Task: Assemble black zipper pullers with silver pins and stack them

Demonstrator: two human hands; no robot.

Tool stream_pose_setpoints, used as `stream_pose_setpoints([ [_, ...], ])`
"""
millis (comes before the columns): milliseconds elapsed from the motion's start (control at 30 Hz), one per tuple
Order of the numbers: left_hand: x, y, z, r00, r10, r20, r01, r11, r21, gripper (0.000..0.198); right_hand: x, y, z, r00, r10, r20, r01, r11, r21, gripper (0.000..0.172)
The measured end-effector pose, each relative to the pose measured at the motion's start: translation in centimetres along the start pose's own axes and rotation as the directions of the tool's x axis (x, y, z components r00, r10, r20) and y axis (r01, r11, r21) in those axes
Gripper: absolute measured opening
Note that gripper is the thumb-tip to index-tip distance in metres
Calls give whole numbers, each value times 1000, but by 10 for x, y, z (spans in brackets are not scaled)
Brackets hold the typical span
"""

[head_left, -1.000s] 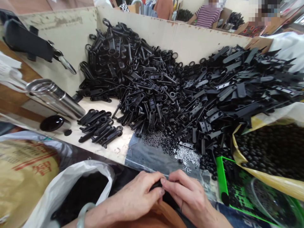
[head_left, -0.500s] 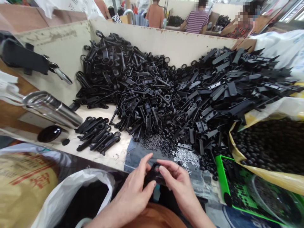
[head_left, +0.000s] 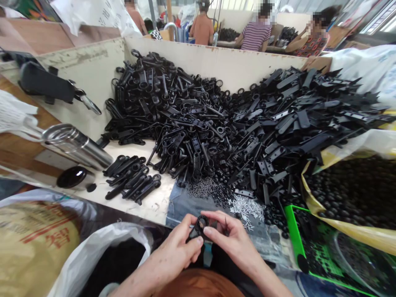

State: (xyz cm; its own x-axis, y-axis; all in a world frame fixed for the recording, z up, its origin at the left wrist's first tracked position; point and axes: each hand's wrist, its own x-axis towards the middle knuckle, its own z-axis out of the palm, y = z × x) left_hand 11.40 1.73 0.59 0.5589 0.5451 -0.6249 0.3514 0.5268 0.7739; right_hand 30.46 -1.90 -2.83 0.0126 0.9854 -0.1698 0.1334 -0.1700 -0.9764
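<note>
Between my hands, low in the middle of the view, is a black plastic part with a round ring (head_left: 197, 227) at its top. My left hand (head_left: 177, 245) grips it from the left, thumb in front, hiding much of its lower body. From the right, the thumb and index finger of my right hand (head_left: 230, 233) pinch the ring's edge. Beyond them lie small silver pins (head_left: 246, 209), tiny dark grey pieces (head_left: 201, 188) and a big heap of black ring-ended plastic parts (head_left: 188, 115). To the left is a small group of similar parts (head_left: 133, 177) laid side by side.
Flat black pieces (head_left: 287, 115) heap at the right. A yellow-edged bag (head_left: 355, 189) of black balls and a green tray (head_left: 297, 243) stand right. At left are a steel cup (head_left: 80, 146), a black clamp-like tool (head_left: 46, 82) and a white sack (head_left: 74, 260). Several people sit beyond the partition.
My left fingers have curled in closer around the black part, and its ring now shows more plainly. My view has shifted slightly, so the scene sits a little lower and to the right.
</note>
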Motion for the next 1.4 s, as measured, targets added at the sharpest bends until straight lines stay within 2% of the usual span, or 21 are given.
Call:
stream_pose_setpoints([
  [167,1,-4,-1,1000,-7,-17,6,998,-69,38,4,3,0,1000,-11,-8,11,1000,-19,30],
  [300,2,-19,0,997,-59,-39,50,980,-192,51,1,4,4,1000,11,12,-10,999,-42,30],
  [367,2,-27,-3,997,-71,-17,67,982,-177,52,-4,2,4,999,3,46,1,995,-97,30],
  [400,2,-29,-6,999,-43,-24,40,990,-136,49,-7,0,3,998,-5,66,13,991,-131,32],
  [467,4,-28,-15,988,77,-134,-74,997,27,37,-11,-4,-2,997,-20,75,34,981,-190,38],
  [533,9,-20,-24,923,216,-318,-120,947,297,19,-12,-6,-10,999,-41,9,42,967,-251,35],
  [567,14,-15,-28,876,281,-393,-83,889,450,14,-10,-6,-14,997,-62,-38,49,955,-294,29],
  [633,27,-6,-32,801,385,-459,43,728,685,15,-5,-4,-23,987,-127,-100,76,911,-405,19],
  [700,43,-1,-33,759,461,-460,120,595,795,17,1,-1,-29,977,-189,-99,114,854,-508,15],
  [767,56,1,-31,736,495,-462,163,532,831,18,5,2,-32,972,-222,-74,142,810,-570,14],
  [900,66,1,-28,733,523,-434,194,452,871,19,19,3,-30,963,-265,-39,178,742,-646,19],
  [1100,49,-1,-30,780,541,-315,124,359,925,16,59,-11,-7,973,-223,55,170,537,-826,30],
  [1167,43,-4,-31,782,542,-308,116,359,926,15,65,-15,1,973,-213,94,192,504,-842,30],
  [1267,38,-9,-33,781,538,-318,105,389,915,15,59,-15,4,965,-207,161,242,463,-853,30],
  [1400,33,-11,-37,802,529,-277,54,398,916,16,34,-8,-11,964,-195,183,251,420,-872,34],
])
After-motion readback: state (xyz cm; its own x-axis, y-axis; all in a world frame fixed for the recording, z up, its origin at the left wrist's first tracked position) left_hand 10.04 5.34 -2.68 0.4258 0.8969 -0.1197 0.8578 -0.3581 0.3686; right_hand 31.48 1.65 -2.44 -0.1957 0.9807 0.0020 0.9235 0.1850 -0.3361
